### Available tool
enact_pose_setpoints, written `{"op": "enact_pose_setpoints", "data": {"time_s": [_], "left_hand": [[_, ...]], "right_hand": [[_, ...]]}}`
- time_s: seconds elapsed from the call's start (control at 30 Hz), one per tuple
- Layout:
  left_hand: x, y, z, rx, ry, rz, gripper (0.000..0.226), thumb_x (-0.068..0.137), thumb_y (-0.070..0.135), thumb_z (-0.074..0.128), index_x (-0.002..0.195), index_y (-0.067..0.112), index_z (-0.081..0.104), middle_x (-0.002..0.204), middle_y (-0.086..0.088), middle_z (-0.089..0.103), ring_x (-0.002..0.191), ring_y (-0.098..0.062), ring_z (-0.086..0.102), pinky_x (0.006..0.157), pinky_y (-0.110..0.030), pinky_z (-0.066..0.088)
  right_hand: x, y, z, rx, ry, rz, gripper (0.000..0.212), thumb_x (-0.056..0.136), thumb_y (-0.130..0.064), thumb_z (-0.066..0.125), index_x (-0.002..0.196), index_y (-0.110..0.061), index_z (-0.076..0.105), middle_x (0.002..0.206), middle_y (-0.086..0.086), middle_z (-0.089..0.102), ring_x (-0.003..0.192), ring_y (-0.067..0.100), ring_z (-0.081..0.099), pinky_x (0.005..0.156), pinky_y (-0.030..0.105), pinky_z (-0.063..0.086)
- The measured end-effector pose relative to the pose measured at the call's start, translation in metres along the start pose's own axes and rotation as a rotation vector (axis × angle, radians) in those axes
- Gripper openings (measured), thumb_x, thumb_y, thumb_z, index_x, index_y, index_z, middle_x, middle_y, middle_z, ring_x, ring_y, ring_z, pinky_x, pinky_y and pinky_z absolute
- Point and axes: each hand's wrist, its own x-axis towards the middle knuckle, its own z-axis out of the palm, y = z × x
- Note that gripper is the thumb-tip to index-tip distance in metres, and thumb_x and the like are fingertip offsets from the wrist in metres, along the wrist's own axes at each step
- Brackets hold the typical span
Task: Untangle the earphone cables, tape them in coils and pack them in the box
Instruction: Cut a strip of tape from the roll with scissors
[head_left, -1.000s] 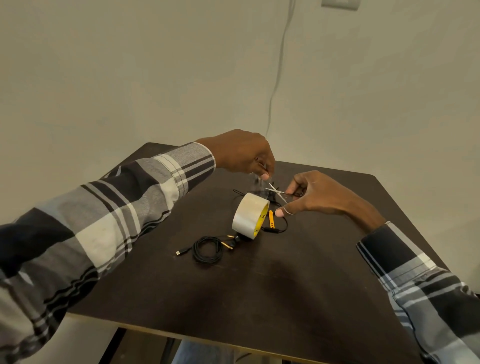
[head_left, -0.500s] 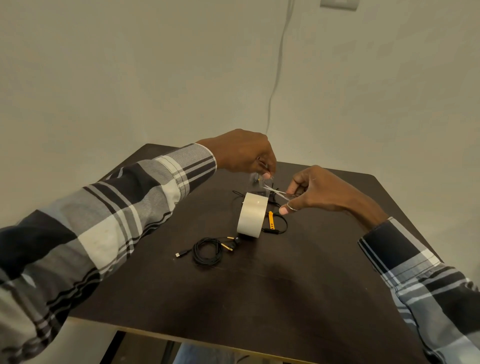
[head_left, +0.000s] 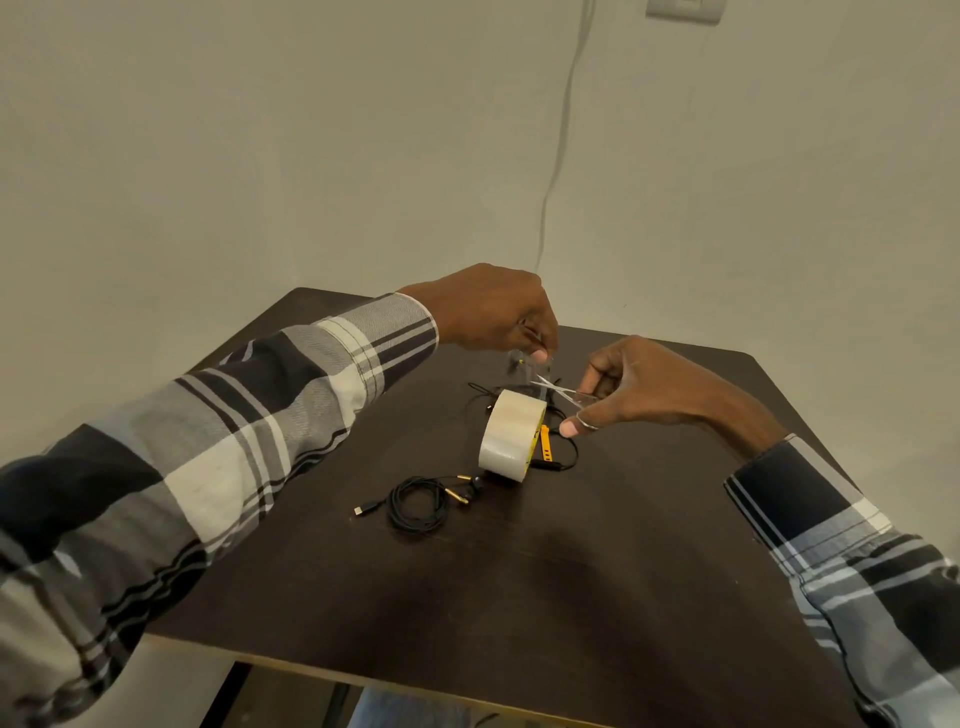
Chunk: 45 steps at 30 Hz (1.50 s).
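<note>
A roll of clear tape (head_left: 510, 435) stands on edge in the middle of the dark table (head_left: 597, 561). My left hand (head_left: 493, 312) pinches the free end of the tape, pulled up from the roll. My right hand (head_left: 639, 387) grips small metal scissors (head_left: 558, 389) with the blades open at the stretched strip. A coiled black earphone cable (head_left: 418, 503) with gold plugs lies in front of the roll. A second black cable with a yellow part (head_left: 548, 448) lies behind and to the right of the roll. No box is in view.
The table stands in a corner of pale walls. A thin wire (head_left: 558, 145) runs down the wall behind it. The table's near edge (head_left: 415, 686) is close to me.
The roll has turned slightly and stands more upright. Both hands have stayed above it, and the scissors have edged closer to the tape strip.
</note>
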Motion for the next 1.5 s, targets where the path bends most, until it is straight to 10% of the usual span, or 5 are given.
{"op": "enact_pose_setpoints", "data": {"time_s": [1.5], "left_hand": [[-0.001,0.009,0.003,-0.057,0.04,0.025,0.017,0.093,0.032,0.063,0.105,0.035,0.074,0.086,0.019,0.057,0.091,-0.01,0.054,0.058,-0.02,0.029]], "right_hand": [[0.007,-0.015,-0.003,-0.062,-0.066,0.05,0.041,0.067,-0.049,0.087,0.081,-0.014,0.071,0.06,-0.013,0.058,0.053,0.0,0.046,0.057,0.024,0.037]]}}
